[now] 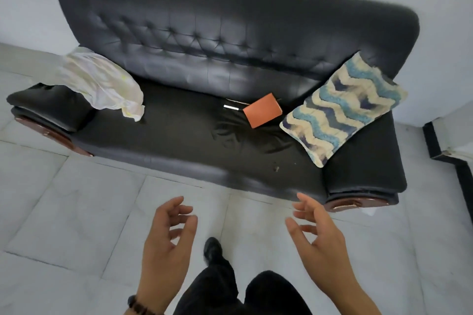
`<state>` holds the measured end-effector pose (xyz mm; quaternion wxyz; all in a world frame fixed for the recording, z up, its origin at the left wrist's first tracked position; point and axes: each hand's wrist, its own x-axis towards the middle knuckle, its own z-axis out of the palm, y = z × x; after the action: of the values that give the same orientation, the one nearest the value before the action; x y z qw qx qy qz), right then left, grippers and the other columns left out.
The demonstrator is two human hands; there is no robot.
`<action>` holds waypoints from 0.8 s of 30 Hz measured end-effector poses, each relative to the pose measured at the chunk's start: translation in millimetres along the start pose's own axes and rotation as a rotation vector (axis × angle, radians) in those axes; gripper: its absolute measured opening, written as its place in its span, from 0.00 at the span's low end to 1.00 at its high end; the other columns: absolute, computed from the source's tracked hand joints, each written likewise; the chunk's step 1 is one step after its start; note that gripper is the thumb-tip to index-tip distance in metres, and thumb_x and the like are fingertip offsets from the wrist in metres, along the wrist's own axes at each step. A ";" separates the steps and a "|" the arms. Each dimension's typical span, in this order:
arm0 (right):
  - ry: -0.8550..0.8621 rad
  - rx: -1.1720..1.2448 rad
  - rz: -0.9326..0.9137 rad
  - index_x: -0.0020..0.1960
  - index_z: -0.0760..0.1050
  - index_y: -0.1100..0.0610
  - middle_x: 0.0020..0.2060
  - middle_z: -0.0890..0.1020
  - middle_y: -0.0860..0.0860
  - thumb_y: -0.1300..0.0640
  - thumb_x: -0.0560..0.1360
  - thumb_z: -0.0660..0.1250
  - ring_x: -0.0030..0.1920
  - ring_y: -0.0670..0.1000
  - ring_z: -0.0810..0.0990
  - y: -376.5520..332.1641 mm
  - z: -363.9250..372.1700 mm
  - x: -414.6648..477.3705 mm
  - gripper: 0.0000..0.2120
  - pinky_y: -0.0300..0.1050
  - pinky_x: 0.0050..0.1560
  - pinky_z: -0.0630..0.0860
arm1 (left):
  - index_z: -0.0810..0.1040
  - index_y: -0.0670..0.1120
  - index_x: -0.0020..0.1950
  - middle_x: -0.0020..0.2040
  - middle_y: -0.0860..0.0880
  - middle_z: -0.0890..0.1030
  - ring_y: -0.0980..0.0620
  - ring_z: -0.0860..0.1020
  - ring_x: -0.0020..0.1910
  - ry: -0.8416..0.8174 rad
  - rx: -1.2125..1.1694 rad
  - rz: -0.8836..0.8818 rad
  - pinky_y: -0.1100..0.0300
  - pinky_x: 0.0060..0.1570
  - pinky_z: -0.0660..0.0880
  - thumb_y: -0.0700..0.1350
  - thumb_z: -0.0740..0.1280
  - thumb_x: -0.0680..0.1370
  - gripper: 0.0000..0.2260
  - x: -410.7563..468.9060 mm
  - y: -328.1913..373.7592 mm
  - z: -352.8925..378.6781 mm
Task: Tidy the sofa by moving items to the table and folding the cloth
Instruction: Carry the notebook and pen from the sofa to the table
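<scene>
Cloth [102,82] diag. over L armrest [48,106] of sofa [230,33]

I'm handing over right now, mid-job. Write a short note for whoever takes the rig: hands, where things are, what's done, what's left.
Left hand and right hand: both open and empty, over the floor in front of the sofa.
Cloth: crumpled, draped over the sofa's left armrest onto the seat.
Orange booklet and pen-like item: mid-seat, near the backrest.
Patterned cushion: propped at the right end.
Done: nothing yet; all items are on the sofa and the cloth is unfolded.
Left: carry the items to the table (not in view), then fold the cloth.
</scene>
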<state>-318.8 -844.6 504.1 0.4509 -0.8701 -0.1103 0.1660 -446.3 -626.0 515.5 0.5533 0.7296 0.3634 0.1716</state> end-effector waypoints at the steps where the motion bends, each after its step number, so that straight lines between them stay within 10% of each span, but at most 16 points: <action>1: 0.035 0.021 0.012 0.65 0.67 0.37 0.56 0.77 0.34 0.52 0.76 0.69 0.57 0.37 0.76 -5.2 0.2 17.8 0.21 0.37 0.54 0.77 | 0.71 0.57 0.58 0.52 0.61 0.78 0.60 0.78 0.51 -0.040 0.020 0.026 0.70 0.46 0.75 0.39 0.67 0.77 0.15 29.9 8.8 2.7; 24: 0.124 0.202 0.376 0.66 0.71 0.44 0.56 0.79 0.37 0.54 0.77 0.69 0.58 0.39 0.78 27.7 70.9 443.3 0.19 0.39 0.56 0.76 | 0.73 0.52 0.60 0.52 0.53 0.79 0.59 0.78 0.51 -0.330 0.164 -0.021 0.71 0.49 0.74 0.38 0.66 0.77 0.14 474.1 11.8 216.2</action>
<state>63.0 -655.9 359.3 0.5029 -0.8342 0.0991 0.2035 19.7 -433.6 383.4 0.5458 0.7867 0.2881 0.0132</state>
